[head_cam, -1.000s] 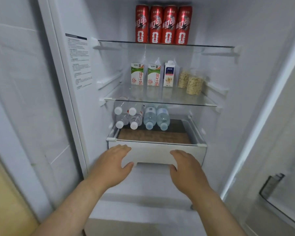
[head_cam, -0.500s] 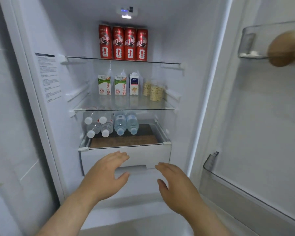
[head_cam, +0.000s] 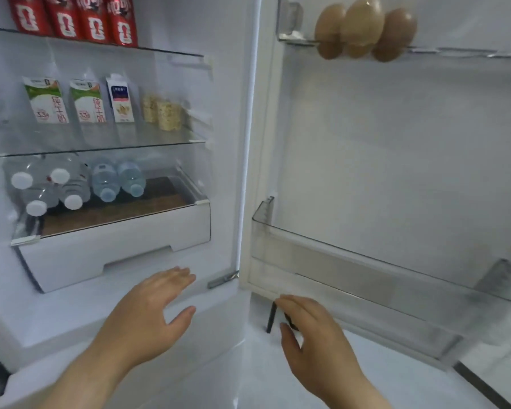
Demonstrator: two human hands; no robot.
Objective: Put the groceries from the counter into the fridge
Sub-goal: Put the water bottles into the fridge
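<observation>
The left hand (head_cam: 148,317) is spread and the right hand (head_cam: 313,335) relaxed, both empty, below the fridge drawer (head_cam: 115,255) and door bin (head_cam: 351,270). 3 eggs (head_cam: 363,25) sit in the top door rack (head_cam: 455,51), well above them. 4 cans (head_cam: 71,19), 3 cartons (head_cam: 83,101) and 6 bottles (head_cam: 80,184) fill the shelves.

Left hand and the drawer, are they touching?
Apart. The head view shows the left hand open below the drawer, with a plain white gap between its fingers and the drawer front.

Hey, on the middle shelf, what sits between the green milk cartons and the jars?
A blue-labelled carton stands between the green cartons and the jars, seen in the head view.
</observation>
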